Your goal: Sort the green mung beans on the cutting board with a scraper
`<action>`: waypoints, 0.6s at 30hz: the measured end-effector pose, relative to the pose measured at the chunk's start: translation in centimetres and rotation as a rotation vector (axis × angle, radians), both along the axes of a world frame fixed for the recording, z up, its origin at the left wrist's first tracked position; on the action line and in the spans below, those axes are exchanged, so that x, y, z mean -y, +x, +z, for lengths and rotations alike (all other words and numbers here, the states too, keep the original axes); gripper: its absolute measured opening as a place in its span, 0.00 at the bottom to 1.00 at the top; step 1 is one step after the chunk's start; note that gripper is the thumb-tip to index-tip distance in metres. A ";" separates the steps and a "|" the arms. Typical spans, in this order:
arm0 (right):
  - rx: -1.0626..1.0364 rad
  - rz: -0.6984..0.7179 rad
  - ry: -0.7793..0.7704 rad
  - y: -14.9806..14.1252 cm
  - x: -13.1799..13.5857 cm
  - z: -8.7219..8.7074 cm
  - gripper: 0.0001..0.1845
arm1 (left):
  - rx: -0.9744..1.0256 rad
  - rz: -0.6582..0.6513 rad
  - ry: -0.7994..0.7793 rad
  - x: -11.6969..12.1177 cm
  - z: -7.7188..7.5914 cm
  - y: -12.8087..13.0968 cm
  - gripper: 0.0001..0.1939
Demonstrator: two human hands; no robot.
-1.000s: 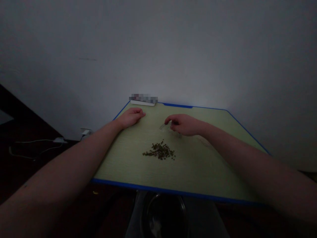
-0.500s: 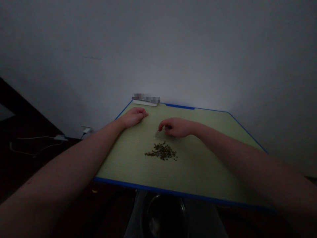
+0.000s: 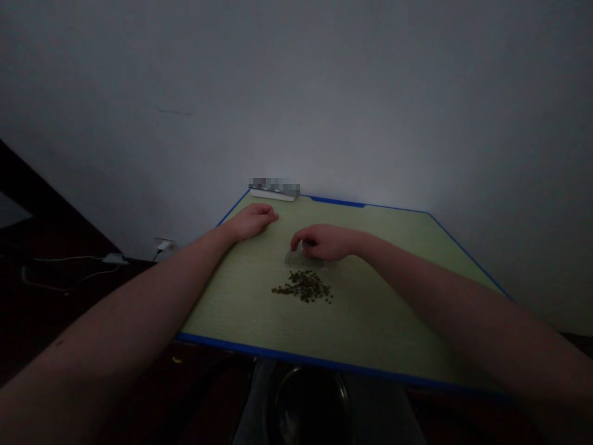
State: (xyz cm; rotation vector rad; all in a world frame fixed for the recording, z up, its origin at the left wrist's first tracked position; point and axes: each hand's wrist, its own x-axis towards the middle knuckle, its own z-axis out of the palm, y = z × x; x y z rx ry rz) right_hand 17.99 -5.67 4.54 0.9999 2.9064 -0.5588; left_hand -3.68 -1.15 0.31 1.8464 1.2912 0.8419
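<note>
Object (image 3: 299, 257) (transparent) in right hand (image 3: 327, 241)

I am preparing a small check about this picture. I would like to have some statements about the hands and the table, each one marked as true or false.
1. The right hand holds a clear object. True.
2. Small dark pieces lie loose on the table. True.
3. The left hand grips the clear object too. False: no object shows in the left hand.
4. The clear object is between the dark pieces and the table's near edge. False: it is on their far side.
5. The white object is nearer to the right hand. False: it is nearer to the left hand.
</note>
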 end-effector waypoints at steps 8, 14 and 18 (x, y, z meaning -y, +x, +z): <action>0.067 -0.298 0.055 -0.4 -0.4 -0.2 0.20 | -0.009 -0.009 -0.001 -0.3 -0.2 -0.1 0.14; 0.167 -0.569 -0.103 3.9 0.4 -0.1 0.19 | -0.001 -0.027 -0.030 0.1 0.1 0.0 0.15; 0.193 -0.683 -0.175 7.6 2.1 0.2 0.16 | -0.011 -0.022 -0.027 0.3 0.4 0.1 0.14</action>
